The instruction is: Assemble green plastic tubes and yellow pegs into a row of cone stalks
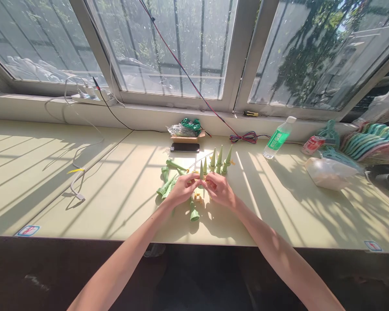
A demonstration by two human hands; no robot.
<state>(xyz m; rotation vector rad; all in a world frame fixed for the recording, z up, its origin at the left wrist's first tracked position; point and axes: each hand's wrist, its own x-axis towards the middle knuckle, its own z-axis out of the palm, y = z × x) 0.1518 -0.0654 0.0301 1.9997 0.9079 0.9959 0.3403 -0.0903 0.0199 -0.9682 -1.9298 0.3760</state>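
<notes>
My left hand (184,189) and my right hand (219,189) meet over the table, fingers closed on the lower part of a pale green cone-shaped piece (201,169). Its tip points up between them; the fingers hide its base. Just behind, several similar green cones (219,159) stand upright on wider bases. Beside my left hand lies a loose pile of green cone pieces (164,188), and one more green piece (194,213) lies in front of the hands. Small yellow parts (198,197) are scattered under and between my hands.
Behind the cones lie a black phone (185,147) and a small cardboard box (184,139) holding plastic wrap. To the right are a bottle with a green label (277,140), a can (312,144) and a plastic bag (330,172). A white cable (74,172) crosses the left side.
</notes>
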